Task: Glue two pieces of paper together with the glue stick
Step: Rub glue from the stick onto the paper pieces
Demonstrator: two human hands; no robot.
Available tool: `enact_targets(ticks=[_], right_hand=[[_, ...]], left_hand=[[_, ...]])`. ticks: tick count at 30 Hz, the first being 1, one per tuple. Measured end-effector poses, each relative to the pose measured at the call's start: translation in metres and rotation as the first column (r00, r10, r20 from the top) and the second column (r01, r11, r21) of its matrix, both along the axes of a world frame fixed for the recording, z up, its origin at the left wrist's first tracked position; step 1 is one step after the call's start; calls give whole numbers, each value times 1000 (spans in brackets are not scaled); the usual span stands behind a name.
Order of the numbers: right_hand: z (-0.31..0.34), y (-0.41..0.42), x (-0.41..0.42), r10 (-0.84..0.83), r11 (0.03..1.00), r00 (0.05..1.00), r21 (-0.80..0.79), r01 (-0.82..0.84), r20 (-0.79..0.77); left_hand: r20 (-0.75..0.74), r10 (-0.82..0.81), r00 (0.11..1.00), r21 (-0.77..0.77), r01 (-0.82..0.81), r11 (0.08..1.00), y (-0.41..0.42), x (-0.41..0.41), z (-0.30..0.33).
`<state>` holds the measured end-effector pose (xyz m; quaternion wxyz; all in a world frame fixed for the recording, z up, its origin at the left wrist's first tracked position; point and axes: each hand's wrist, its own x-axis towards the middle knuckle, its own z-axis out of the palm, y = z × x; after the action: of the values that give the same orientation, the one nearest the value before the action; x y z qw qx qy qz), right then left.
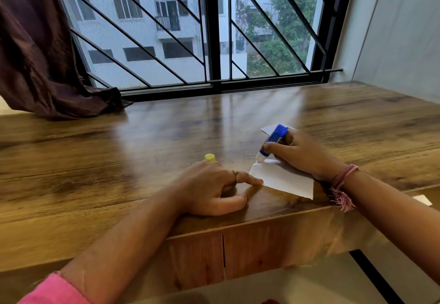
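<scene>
The right hand (298,154) is closed around a blue glue stick (271,143), tilted with its white tip touching the far corner of a white paper piece (283,178) on the wooden surface (119,161). The left hand (209,189), holding nothing, pins the paper's near-left edge with one fingertip (ring on that finger). A second paper (267,129) lies beyond the glue stick; a yellow cap (210,157) stands behind the left hand.

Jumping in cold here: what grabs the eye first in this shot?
The blue glue stick, tilted in the right hand, its tip on the far edge of the white paper near the table's front edge. The left hand pins that paper's left corner, a yellow cap just behind it.
</scene>
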<state>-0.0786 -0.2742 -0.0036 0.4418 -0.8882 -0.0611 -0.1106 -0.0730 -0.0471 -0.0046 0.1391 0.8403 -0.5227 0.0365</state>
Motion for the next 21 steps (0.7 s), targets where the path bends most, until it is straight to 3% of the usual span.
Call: enact_targets(ticks=[5, 10, 13, 17, 21], right_hand=[[0, -1, 1, -28, 998, 999, 63, 29, -18], [4, -8, -3, -106, 921, 993, 380, 81, 45], [7, -11, -10, -56, 851, 998, 522, 49, -2], [7, -10, -21, 67, 813, 986, 582, 34, -150], [6, -7, -30, 82, 789, 982, 613, 41, -172]], left_hand=[[9, -8, 1000, -12, 8, 1000, 1, -1, 0], [-30, 2, 1000, -35, -3, 999, 1, -1, 1], [-80, 9, 997, -69, -15, 998, 3, 1, 0], [-96, 35, 995, -95, -44, 995, 5, 2, 2], [-78, 102, 992, -101, -110, 989, 4, 5, 1]])
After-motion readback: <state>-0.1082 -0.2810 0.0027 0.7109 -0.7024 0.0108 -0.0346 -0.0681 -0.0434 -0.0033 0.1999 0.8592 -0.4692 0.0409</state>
